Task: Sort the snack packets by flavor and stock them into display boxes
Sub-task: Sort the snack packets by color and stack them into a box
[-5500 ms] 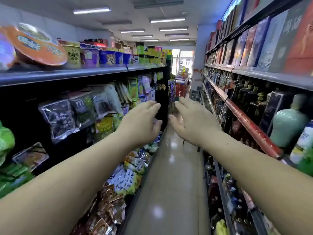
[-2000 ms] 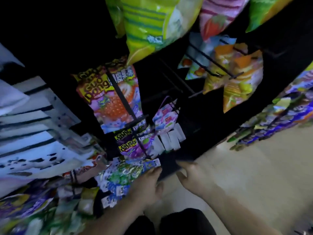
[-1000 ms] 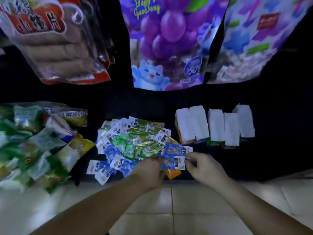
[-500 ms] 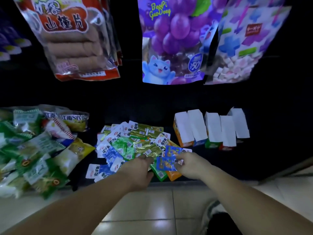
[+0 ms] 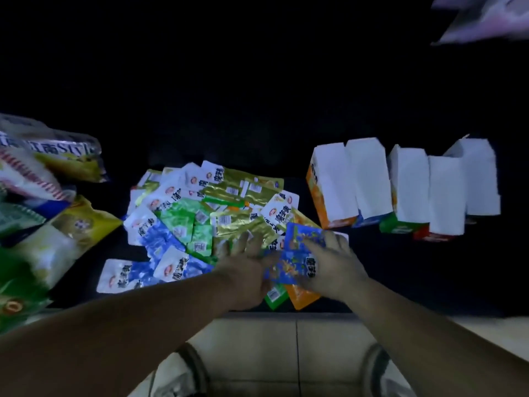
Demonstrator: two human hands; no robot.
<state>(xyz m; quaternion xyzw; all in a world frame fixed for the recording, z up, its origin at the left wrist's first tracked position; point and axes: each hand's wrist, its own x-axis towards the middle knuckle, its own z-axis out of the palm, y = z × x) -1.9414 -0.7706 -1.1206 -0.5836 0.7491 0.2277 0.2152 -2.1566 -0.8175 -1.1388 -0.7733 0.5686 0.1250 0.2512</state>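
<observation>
Blue foil shows between my hands: my right hand (image 5: 332, 267) curls its fingers over a blue packet (image 5: 297, 253) and pinches it at the near right corner of the pile of snack packets (image 5: 200, 219). My left hand (image 5: 243, 267) lies just left of it, fingers straight and spread, the tips resting on a gold packet (image 5: 243, 224) in the pile; its thumb side is touching or almost touching the blue packet, and the blur keeps me from telling which. The pile is a loose heap of white, blue, green and gold sachets, overlapping in every direction on the dark shelf (image 5: 415, 282). A green packet (image 5: 274, 296) and an orange packet (image 5: 303, 299) poke out from under my hands at the shelf's near edge. To the right of the pile, a little farther back, the display boxes (image 5: 406, 184) stand side by side in a row, white flaps up, with orange, blue, green and red showing at their bases; the orange box (image 5: 315, 184) is the one nearest the pile. Larger snack bags (image 5: 43, 230) crowd the shelf's left end. Pale floor tiles (image 5: 286, 345) run along the near side.
</observation>
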